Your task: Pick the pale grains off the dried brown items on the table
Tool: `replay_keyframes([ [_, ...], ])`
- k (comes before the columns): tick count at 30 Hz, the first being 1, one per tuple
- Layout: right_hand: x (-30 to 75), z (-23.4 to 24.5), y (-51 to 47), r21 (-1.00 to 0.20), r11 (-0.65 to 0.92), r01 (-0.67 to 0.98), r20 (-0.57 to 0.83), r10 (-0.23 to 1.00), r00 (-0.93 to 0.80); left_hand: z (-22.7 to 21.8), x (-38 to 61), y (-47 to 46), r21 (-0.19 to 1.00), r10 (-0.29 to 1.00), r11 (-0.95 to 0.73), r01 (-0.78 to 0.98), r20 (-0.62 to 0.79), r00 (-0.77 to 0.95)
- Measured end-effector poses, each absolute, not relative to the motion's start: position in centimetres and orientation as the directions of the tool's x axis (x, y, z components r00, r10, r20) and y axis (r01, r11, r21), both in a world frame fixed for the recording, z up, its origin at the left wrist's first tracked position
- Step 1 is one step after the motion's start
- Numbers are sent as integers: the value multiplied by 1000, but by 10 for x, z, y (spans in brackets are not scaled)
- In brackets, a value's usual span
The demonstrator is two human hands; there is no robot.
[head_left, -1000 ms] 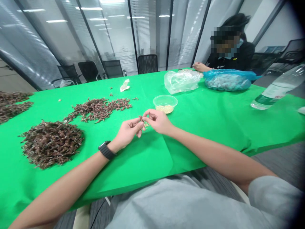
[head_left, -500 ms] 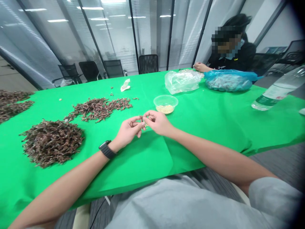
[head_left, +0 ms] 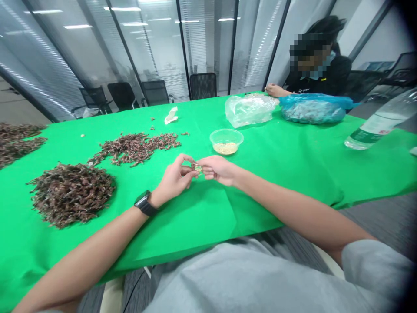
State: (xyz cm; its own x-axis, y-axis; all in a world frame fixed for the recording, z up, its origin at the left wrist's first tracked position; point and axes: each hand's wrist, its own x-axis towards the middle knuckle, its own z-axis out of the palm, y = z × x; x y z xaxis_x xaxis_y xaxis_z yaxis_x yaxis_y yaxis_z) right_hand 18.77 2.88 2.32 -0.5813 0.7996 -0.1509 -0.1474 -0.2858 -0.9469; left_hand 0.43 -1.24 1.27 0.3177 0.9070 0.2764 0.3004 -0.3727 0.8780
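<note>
You are holding your hands point(head_left: 195, 174) together above the middle of the green-covered table, pinching a small dried sprig point(head_left: 197, 168) flecked with pale specks between them. Your left hand point(head_left: 174, 180) is half closed, its thumb and curled fingers point(head_left: 184, 158) closing in on the sprig from the left, and your black smartwatch point(head_left: 143, 204) is sitting on that wrist. Your right hand point(head_left: 218, 170) is reaching in from the other side, nearly closed, its fingertips point(head_left: 202, 161) pressing on the same sprig, so both grips are narrow and neither hand is resting on the green cloth point(head_left: 276, 187). Just beyond your right hand, a clear plastic tub point(head_left: 226, 134) of pale seeds is sitting near your fingers. To your left, a heaped pile of dried brown sprigs point(head_left: 70, 195) is lying well apart from your wrist, with a looser band of sprigs point(head_left: 135, 148) beyond it and more point(head_left: 16, 141) running off the left edge of the view. The cloth is stretching on between your forearms and its near edge point(head_left: 195, 256). At the far end, a co-worker's hand point(head_left: 273, 90) is resting beside a clear plastic bag point(head_left: 249, 111) and a blue plastic bag point(head_left: 312, 108).
</note>
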Motion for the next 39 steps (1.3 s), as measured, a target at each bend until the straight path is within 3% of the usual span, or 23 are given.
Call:
replay_keyframes([
  [3,190,22,32,-966,-225,-130,-110,806,-581,17,6,-13,931,919,-302,206,227,321],
  [6,192,18,33,-990,140,-19,132,866,-482,22,8,-13,977,930,-193,89,153,333],
  [10,197,14,33,-762,625,169,502,735,-457,25,9,-14,994,934,-105,-33,110,340],
  [13,199,12,33,-621,746,241,573,642,-509,23,9,-14,994,932,-100,-48,111,346],
  [16,195,9,32,-716,665,214,518,711,-476,18,10,-13,987,931,-163,5,153,330],
  [19,188,8,31,-919,386,82,313,840,-443,10,12,-14,967,938,-242,78,212,275],
  [21,186,11,31,-986,168,-5,151,872,-465,6,12,-14,942,931,-303,145,260,256],
  [24,189,19,32,-994,-75,-74,-27,863,-505,2,8,-14,847,898,-422,323,341,279],
  [28,197,31,33,-916,-387,-100,-237,727,-645,3,-1,-12,592,805,-593,546,454,382],
  [29,198,32,34,-892,-443,-92,-268,682,-681,4,-2,-12,567,795,-606,558,462,394],
  [31,199,33,34,-895,-439,-76,-268,666,-697,6,0,-12,635,823,-568,523,440,360],
  [33,198,30,35,-969,-241,-48,-162,774,-613,7,4,-11,800,885,-459,387,371,282],
  [35,196,24,35,-993,111,43,77,874,-479,9,9,-9,921,930,-334,198,288,230],
  [37,196,18,36,-870,461,172,360,834,-418,11,11,-8,964,946,-257,73,235,223],
  [39,198,13,37,-672,683,287,539,716,-443,13,11,-7,975,949,-221,30,208,238],
])
